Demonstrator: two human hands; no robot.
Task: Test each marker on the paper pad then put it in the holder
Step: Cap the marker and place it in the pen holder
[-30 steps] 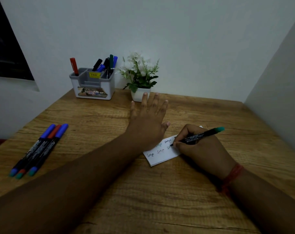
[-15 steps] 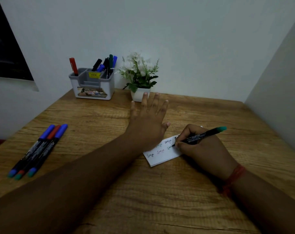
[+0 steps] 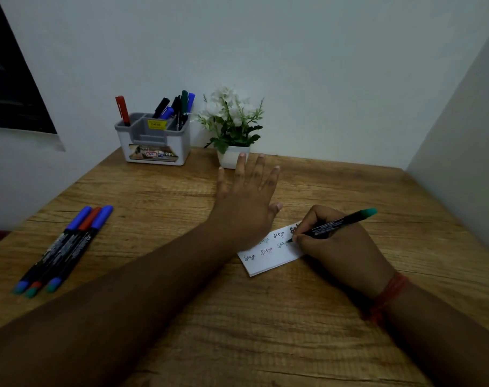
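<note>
My right hand (image 3: 341,247) grips a black marker (image 3: 335,224) with a teal end, its tip touching the small white paper pad (image 3: 268,258) in the middle of the wooden table. Several short words in different colours are written on the pad. My left hand (image 3: 246,202) lies flat with fingers spread, its heel pressing on the pad's left part. Three capped markers (image 3: 67,247), two with blue caps and one with a red cap, lie side by side at the table's left. The grey and white holder (image 3: 154,141) at the back holds several markers.
A small white pot with a leafy white-flowered plant (image 3: 232,129) stands just right of the holder, close behind my left fingertips. Walls close in the table (image 3: 237,331) at the back and on the right. A dark panel hangs on the left wall.
My right hand and the marker tip have shifted slightly right along the pad, adding to the lower line of writing. My left hand has stayed in place.
</note>
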